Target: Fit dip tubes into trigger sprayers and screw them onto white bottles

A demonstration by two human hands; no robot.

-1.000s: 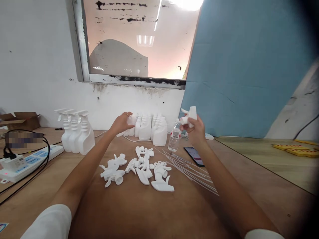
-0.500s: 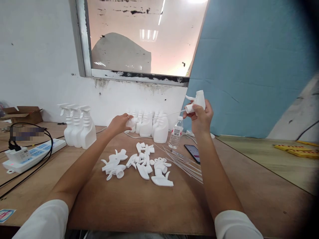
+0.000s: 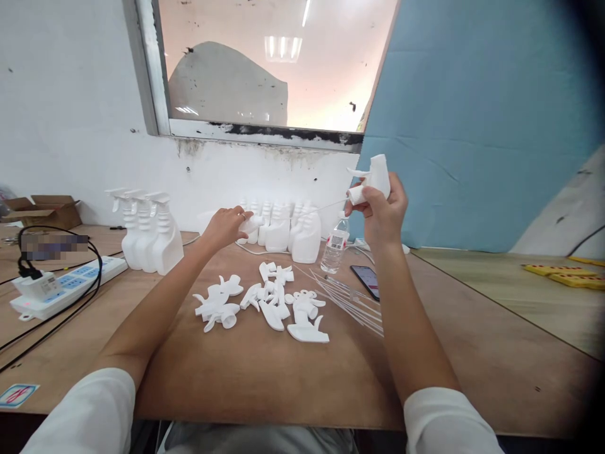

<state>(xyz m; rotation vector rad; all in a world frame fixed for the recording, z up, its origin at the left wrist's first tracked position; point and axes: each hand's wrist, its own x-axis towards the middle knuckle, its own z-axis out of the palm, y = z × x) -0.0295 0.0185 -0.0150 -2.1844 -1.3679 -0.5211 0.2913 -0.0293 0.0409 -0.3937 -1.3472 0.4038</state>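
My right hand (image 3: pixel 385 211) is closed around a white trigger spray head (image 3: pixel 379 176), raised above the table. A thin tube (image 3: pixel 331 205) runs from the spray head's collar leftward. My left hand (image 3: pixel 227 227) grips a white spray bottle (image 3: pixel 255 222), tilted sideways with its neck to the right; the fingers hide part of it. Just beyond that hand stand several white bottles without heads (image 3: pixel 305 236). Loose white spray heads (image 3: pixel 269 293) lie on the table between my forearms, with small white rings among them. Several thin tubes (image 3: pixel 352 306) lie to their right.
Three white bottles fitted with spray heads (image 3: pixel 158 243) stand at left, near a power strip (image 3: pixel 70 284) with black cables. A clear water bottle (image 3: pixel 334 246) and a phone (image 3: pixel 366 280) sit below my right hand. An open cardboard box (image 3: pixel 45 211) stands far left.
The left hand has tilted the bottle so its neck points right toward the tube. The right hand still holds the spray head and tube. The camera view has shifted slightly.
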